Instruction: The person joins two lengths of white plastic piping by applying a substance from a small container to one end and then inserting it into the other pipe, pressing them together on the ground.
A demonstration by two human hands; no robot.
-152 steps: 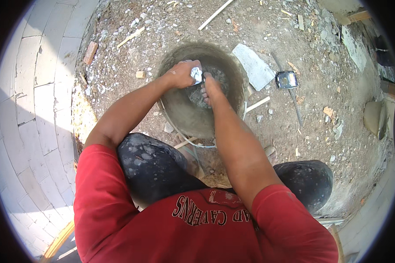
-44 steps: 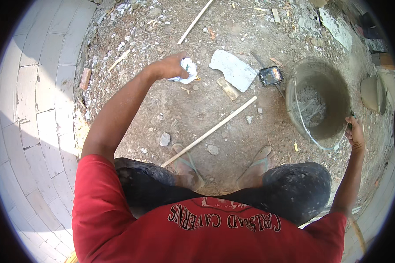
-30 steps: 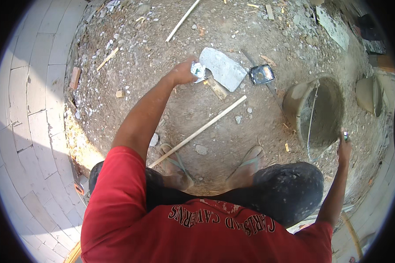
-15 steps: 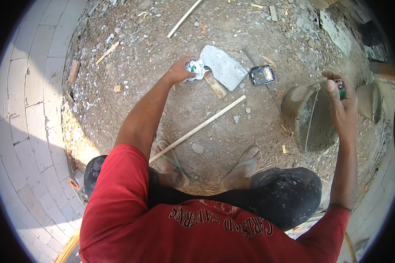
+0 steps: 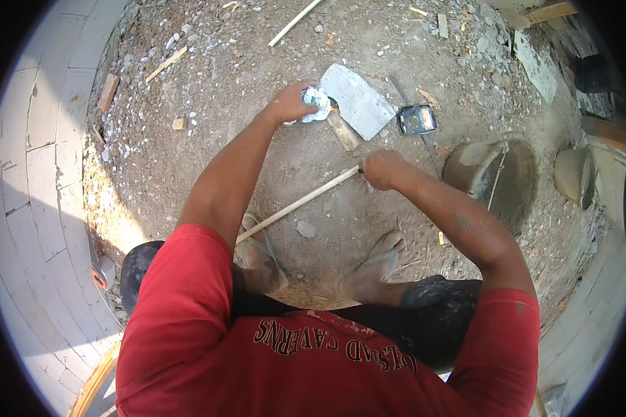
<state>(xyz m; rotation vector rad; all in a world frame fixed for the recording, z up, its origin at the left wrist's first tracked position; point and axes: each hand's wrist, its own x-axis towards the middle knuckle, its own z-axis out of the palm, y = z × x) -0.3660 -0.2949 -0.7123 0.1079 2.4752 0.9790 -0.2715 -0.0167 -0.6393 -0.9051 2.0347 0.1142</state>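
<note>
My left hand (image 5: 290,104) is closed around a crumpled white, shiny wrapper (image 5: 317,105) with some green on it. At the wrapper's right edge is a small orange spot; I cannot tell whether it is flame. Just below that edge lies a short wooden piece (image 5: 343,132) with a dark end, against a grey concrete slab (image 5: 358,101). My right hand (image 5: 384,169) is a fist over the upper end of a long pale stick (image 5: 299,201) on the ground. A dark tip pokes out of the fist, apparently the lighter's top; the fingers hide the rest.
A black square case (image 5: 416,120) rests on a thin dark bar (image 5: 430,154) right of the slab. Two cement-coated buckets (image 5: 480,163) lie at the right. Another pale stick (image 5: 294,23) lies farther off. Paving (image 5: 49,167) borders the rubble-strewn ground at the left.
My right hand has swung in from the far right, where it held a green lighter upright, down to the stick's upper end. My left hand still holds the wrapper near the slab.
</note>
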